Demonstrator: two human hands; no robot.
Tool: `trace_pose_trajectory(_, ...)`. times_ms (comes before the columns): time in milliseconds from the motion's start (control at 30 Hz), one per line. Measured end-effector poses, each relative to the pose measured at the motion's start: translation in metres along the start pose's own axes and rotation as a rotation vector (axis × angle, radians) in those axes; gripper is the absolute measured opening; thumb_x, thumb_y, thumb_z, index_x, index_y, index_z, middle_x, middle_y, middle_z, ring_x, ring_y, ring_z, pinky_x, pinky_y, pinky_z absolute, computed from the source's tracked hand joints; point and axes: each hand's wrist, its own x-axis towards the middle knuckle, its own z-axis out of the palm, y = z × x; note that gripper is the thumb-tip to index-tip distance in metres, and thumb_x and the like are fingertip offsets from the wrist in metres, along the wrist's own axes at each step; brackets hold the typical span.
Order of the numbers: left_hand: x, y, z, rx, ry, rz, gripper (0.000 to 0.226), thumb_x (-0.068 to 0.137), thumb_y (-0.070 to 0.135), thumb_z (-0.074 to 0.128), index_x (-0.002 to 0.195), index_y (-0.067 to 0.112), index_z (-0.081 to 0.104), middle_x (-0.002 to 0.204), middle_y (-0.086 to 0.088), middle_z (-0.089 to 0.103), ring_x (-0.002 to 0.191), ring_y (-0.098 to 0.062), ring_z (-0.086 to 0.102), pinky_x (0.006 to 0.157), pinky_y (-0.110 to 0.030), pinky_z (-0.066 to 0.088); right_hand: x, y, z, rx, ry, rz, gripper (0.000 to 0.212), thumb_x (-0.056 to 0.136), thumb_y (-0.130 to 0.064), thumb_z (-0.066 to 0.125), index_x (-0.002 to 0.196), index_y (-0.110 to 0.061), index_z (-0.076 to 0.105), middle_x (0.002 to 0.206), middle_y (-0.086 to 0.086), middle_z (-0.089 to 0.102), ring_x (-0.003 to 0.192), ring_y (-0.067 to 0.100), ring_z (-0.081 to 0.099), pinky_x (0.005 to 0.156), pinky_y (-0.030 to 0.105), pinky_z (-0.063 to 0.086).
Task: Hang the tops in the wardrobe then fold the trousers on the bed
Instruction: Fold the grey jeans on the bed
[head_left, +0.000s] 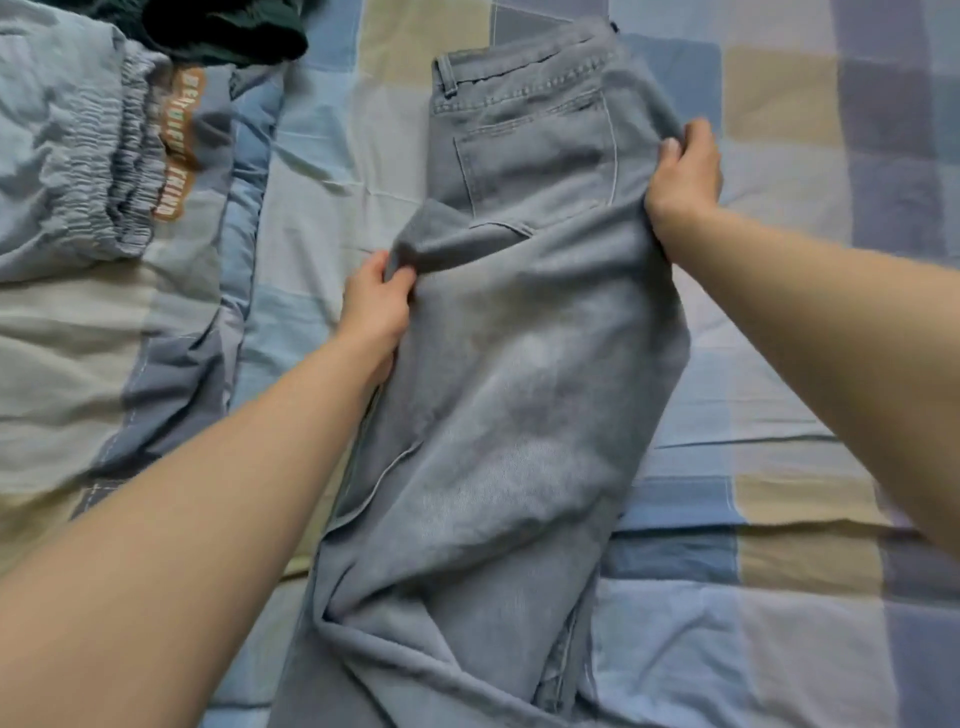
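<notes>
Jeans (519, 322) lie on the bed (779, 415), long axis running away from the viewer, waistband at the far end. Left hand (376, 306) pinches the lifted leg's left edge; right hand (685, 176) grips its right edge. Judged soft, fairly heavy denim; best held at edges.

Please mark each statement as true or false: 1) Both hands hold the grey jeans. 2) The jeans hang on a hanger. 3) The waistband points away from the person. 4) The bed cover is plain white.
1) True: the left hand and the right hand both grip the grey jeans.
2) False: they lie on the bed cover.
3) True: the waistband lies at the far end.
4) False: it is checked blue, beige and grey.
</notes>
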Motion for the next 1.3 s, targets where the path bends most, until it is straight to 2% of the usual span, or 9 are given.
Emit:
trace_pose_trajectory(200,-0.031,-0.034,0.008,0.078,-0.02,-0.124,0.035,0.09,0.012,0.068,0.113,0.016,0.042,0.091,0.0,0.061,0.071,-0.005,0.057,0.056,-0.011,0.048,-0.034,0.067,-0.016,0.271,-0.518,0.555,0.045,0.094,-0.061,0.037,0.087,-0.019,0.053,0.077,0.004,0.055,0.056,0.016,0.051,0.056,0.022,0.044)
trace_pose_trajectory(267,-0.049,-0.048,-0.002,0.176,-0.054,-0.194,0.032,0.088,0.017,0.07,0.112,0.013,0.048,0.098,-0.001,0.064,0.078,-0.009,0.061,0.065,-0.016,0.051,-0.057,0.097,-0.015,0.384,-0.521,0.511,0.047,0.093,-0.058,0.044,0.095,-0.014,0.061,0.083,0.0,0.063,0.066,0.012,0.061,0.057,0.02,0.05)
trace_pose_trajectory(400,-0.074,-0.059,-0.027,0.219,-0.148,-0.339,0.011,0.091,0.024,0.067,0.094,0.014,0.07,0.104,-0.014,0.072,0.09,-0.026,0.068,0.089,-0.041,0.054,-0.1,0.126,-0.016,0.469,-0.57,0.498,0.046,0.09,-0.041,0.062,0.116,-0.002,0.065,0.111,0.01,0.069,0.105,0.026,0.066,0.098,0.042,0.05)
trace_pose_trajectory(600,-0.082,-0.057,-0.029,0.119,-0.171,-0.422,0.018,0.095,0.027,0.062,0.089,0.012,0.069,0.07,0.001,0.075,0.059,-0.01,0.07,0.049,-0.017,0.051,-0.102,0.133,-0.025,0.301,-0.462,0.377,0.024,0.097,-0.018,0.049,0.08,-0.009,0.063,0.086,0.011,0.061,0.079,0.019,0.055,0.072,0.035,0.046)
trace_pose_trajectory(767,-0.097,-0.066,-0.033,0.336,-0.167,-0.23,0.016,0.092,0.022,0.067,0.103,0.01,0.065,0.098,-0.005,0.072,0.077,-0.009,0.066,0.072,-0.021,0.051,-0.14,0.167,-0.05,-0.021,-0.097,0.523,0.022,0.095,-0.021,0.052,0.102,-0.004,0.064,0.102,0.019,0.068,0.095,0.035,0.063,0.089,0.039,0.045)
trace_pose_trajectory(933,-0.127,-0.078,-0.046,0.277,-0.146,-0.208,0.038,0.084,0.019,0.075,0.112,0.018,0.049,0.092,0.006,0.07,0.078,-0.001,0.07,0.067,-0.018,0.052,-0.209,0.139,-0.032,0.512,-0.492,0.697,0.031,0.091,-0.04,0.061,0.09,-0.01,0.058,0.09,0.004,0.065,0.083,0.019,0.064,0.076,0.039,0.055)
trace_pose_trajectory(1067,-0.141,-0.088,-0.064,0.29,-0.118,-0.275,0.012,0.09,0.02,0.069,0.093,0.01,0.063,0.087,-0.008,0.072,0.083,-0.023,0.067,0.074,-0.034,0.052,-0.233,0.135,-0.028,0.517,-0.328,0.622,0.018,0.092,-0.029,0.062,0.1,-0.013,0.058,0.098,0.002,0.064,0.09,0.019,0.061,0.085,0.036,0.053)
trace_pose_trajectory(1167,-0.143,-0.098,-0.084,0.271,-0.096,-0.374,0.024,0.091,0.026,0.068,0.084,0.003,0.068,0.085,-0.013,0.07,0.08,-0.022,0.061,0.074,-0.035,0.049,-0.268,0.154,-0.031,0.379,-0.245,0.596,0.018,0.094,-0.025,0.059,0.084,-0.01,0.056,0.077,0.004,0.059,0.069,0.017,0.053,0.061,0.017,0.046)
trace_pose_trajectory(1300,-0.144,-0.1,-0.092,0.351,-0.08,-0.363,0.031,0.087,0.028,0.071,0.086,-0.003,0.066,0.074,-0.011,0.064,0.071,-0.02,0.054,0.057,-0.026,0.043,-0.319,0.164,-0.031,0.376,-0.549,0.689,0.04,0.099,-0.042,0.043,0.088,-0.007,0.061,0.066,0.005,0.052,0.058,0.017,0.05,0.054,0.026,0.046)
